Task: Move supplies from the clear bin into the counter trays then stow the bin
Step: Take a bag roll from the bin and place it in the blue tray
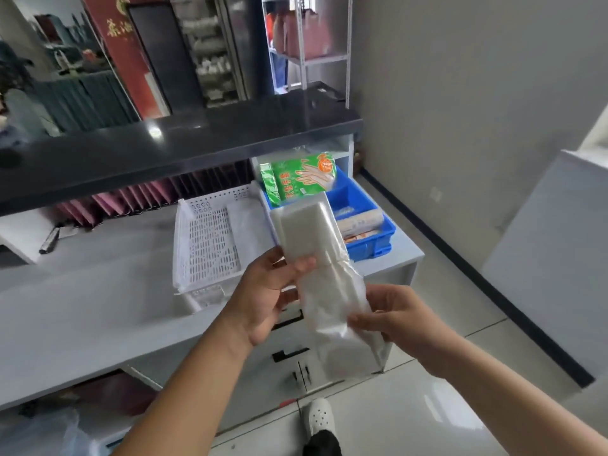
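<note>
A long clear plastic pack of white supplies is held in the air over the counter's front edge. My left hand grips its middle, thumb on top. My right hand pinches the loose, crinkled lower end of the wrapper. Behind the pack stands a white perforated tray on the grey counter, with flat clear bags along its right side. To the right a blue tray holds a green glove packet and a paper-wrapped roll. The clear bin is not in view.
A dark raised countertop overhangs the grey work surface. Pink folders stand beneath it, and a dark pen-like item lies at the left. Drawers sit under the counter. My white shoe stands on the tiled floor.
</note>
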Demonstrator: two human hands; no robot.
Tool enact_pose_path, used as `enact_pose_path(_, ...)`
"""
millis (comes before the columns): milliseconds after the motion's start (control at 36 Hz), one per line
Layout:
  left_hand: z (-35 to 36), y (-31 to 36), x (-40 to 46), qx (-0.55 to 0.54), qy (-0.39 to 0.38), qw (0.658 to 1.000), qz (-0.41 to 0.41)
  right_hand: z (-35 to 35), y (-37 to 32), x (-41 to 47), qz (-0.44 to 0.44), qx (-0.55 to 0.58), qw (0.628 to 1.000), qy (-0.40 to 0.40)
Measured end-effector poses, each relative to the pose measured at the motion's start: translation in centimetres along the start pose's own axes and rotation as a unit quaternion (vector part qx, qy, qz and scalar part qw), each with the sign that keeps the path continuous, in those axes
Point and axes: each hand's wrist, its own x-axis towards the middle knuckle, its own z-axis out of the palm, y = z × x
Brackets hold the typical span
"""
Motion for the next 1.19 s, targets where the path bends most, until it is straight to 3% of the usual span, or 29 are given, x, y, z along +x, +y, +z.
enact_pose_path(167,-0.6,0.6,8.2,-0.044,0.055,0.998,-0.001,-3.2,-2.5,6.2,0.011,-0.023,1.0,-0.012)
enact_pose_path(250,-1.3,1.3,11.9,-0.071,0.082,0.994,0.002,-3.5,-3.9,9.6,0.013,-0.092,0.995,-0.026)
enact_pose_path(361,-2.8,2.5,16.2,-0.101,0.076,0.992,0.012,-4.4,-5.6,14.6,0.004,-0.132,0.991,0.006)
enact_pose_path(500,-4.4,3.4,20.6,-0.112,0.059,0.991,0.032,-6.0,-8.1,19.5,0.033,-0.136,0.989,-0.045)
enact_pose_path(639,-4.7,3.6,23.1,-0.11,0.049,0.992,0.04,-6.8,-9.1,22.7,0.033,-0.101,0.99,-0.087)
enact_pose_path(722,-4.2,3.8,24.2,-0.09,0.043,0.994,0.052,-7.4,-8.6,24.7,0.013,-0.116,0.991,-0.069)
enact_pose_path(917,-3.9,3.5,26.0,-0.097,0.112,0.987,0.059,-9.6,-9.2,29.3,-0.029,-0.216,0.965,-0.148)
enact_pose_path(1056,-3.2,4.3,27.1,-0.113,0.121,0.984,0.059,-12.1,-10.6,32.5,-0.034,-0.209,0.95,-0.228)
enact_pose_path(1194,-3.7,6.3,28.6,-0.04,0.15,0.985,0.08,-14.3,-11.9,35.6,-0.092,-0.267,0.934,-0.217)
